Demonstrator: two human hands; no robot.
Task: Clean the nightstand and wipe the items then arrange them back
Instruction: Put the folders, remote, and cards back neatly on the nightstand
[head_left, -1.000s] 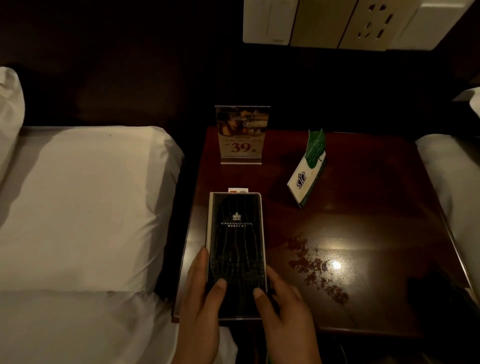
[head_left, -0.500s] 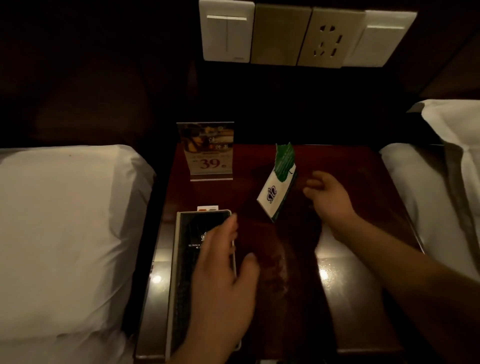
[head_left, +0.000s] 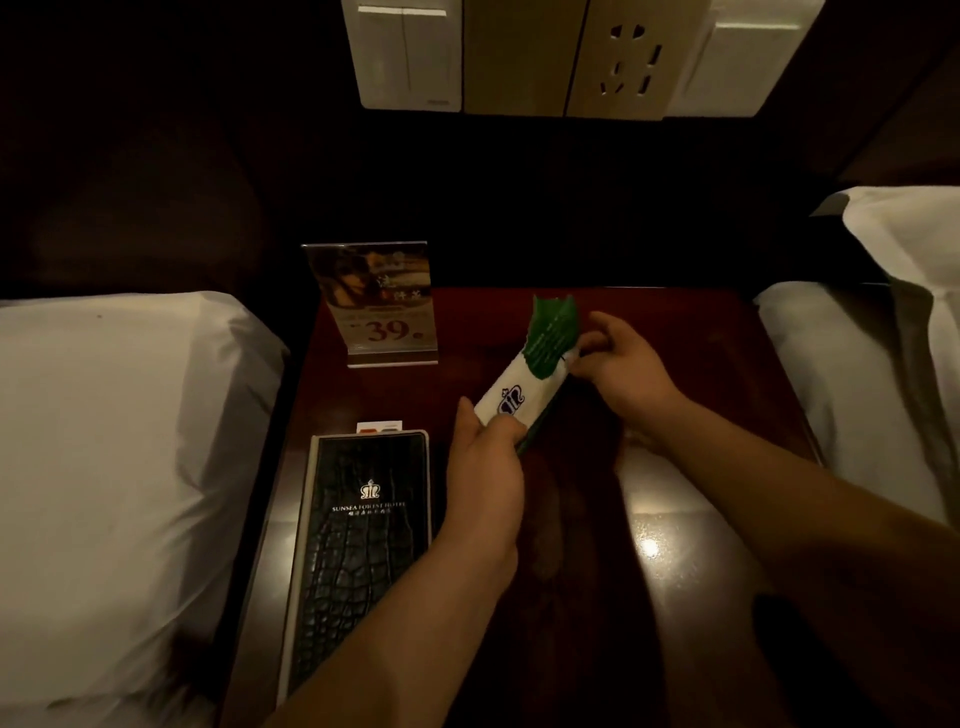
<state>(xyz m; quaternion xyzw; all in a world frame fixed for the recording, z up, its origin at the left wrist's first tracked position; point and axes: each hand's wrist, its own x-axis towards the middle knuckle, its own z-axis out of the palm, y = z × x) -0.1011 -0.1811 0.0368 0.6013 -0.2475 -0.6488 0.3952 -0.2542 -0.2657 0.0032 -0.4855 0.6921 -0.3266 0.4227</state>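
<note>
A white and green tent card (head_left: 530, 374) with a crown logo stands tilted in the middle of the dark wooden nightstand (head_left: 691, 519). My left hand (head_left: 485, 473) grips its near lower corner. My right hand (head_left: 621, 366) pinches its far green end. A black crocodile-pattern hotel folder (head_left: 363, 551) lies flat along the nightstand's left edge, with a small card (head_left: 379, 426) peeking out behind it. An acrylic sign holder (head_left: 382, 306) showing "39" stands at the back left.
White-sheeted beds flank the nightstand, one bed (head_left: 114, 467) at the left and another bed (head_left: 878, 364) at the right. A switch and socket panel (head_left: 550, 57) is on the dark wall above. A light glare (head_left: 649, 546) shines on the wood.
My left hand left the black folder and moved right to the tent card's near corner. My right hand reached in and closed on the card's far end. The view came closer.
</note>
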